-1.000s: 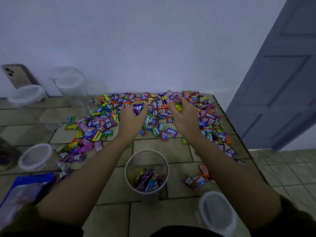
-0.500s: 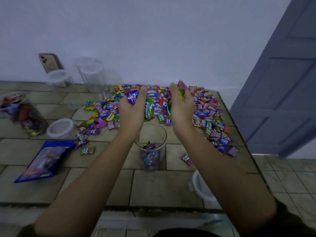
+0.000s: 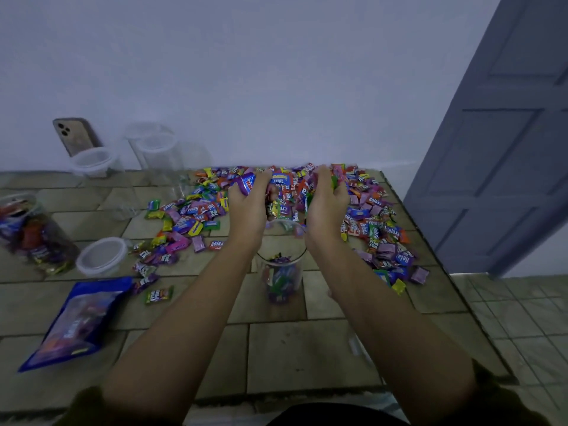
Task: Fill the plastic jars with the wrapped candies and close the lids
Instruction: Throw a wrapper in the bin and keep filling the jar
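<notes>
step: filling. both hands are cupped together above the open jar (image 3: 280, 265), carrying a scoop of wrapped candies between them.
left hand (image 3: 248, 207): curled closed around a bunch of candies, a blue wrapper showing at the fingertips.
right hand (image 3: 326, 207): likewise curled around candies, palm facing the left hand.
jar in hand: clear, upright on the tiled counter (image 3: 307, 358), directly under the wrists, no lid on; only the lower part holds candies, so it looks well short of full.
candy pile (image 3: 372, 229): spread across the counter behind and to the right of the jar.
other jars: one filled jar (image 3: 33, 235) at far left; empty ones (image 3: 156, 152) by the wall.
lid (image 3: 103, 255): lying loose on the counter, left of the pile.
next move: likely needs the hands lowered to the rim and opened slowly, so the candies fall inside rather than spill around it.
</notes>
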